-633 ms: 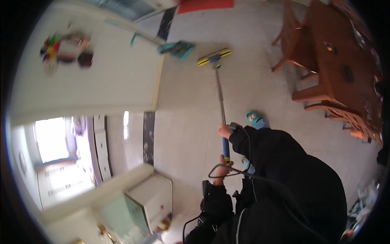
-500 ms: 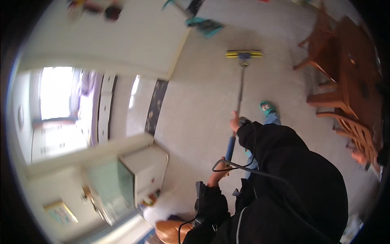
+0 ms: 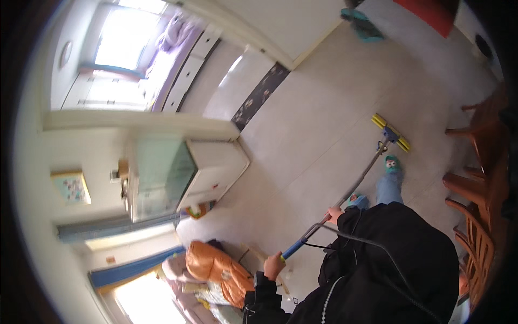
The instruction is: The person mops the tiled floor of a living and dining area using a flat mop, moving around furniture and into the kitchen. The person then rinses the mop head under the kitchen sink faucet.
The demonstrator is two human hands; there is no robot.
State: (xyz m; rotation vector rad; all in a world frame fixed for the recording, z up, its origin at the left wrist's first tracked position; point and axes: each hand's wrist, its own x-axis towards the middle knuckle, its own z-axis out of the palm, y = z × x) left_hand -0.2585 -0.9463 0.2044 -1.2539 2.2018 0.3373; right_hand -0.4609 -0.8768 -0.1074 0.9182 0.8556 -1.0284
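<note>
My left hand point(image 3: 274, 265) is closed round the blue grip point(image 3: 294, 247) at the near end of a sponge mop's pole. My right hand point(image 3: 333, 215) is closed round the metal pole point(image 3: 356, 183) farther along. The yellow and blue mop head point(image 3: 390, 134) rests on the tiled floor point(image 3: 302, 151), just beyond my feet in green slippers point(image 3: 392, 163). A black cable from my clothing crosses the pole.
Wooden chairs point(image 3: 475, 232) line the right. A teal dustpan point(image 3: 367, 29) lies by the wall at the top. A cabinet point(image 3: 213, 170) stands left, near a doorway to a bedroom. An orange jacket point(image 3: 216, 270) lies on seating at lower left.
The mop head has come nearer and swung right, its pole now slanting. My left hand has moved left and down. The view has turned, showing more of the left side room.
</note>
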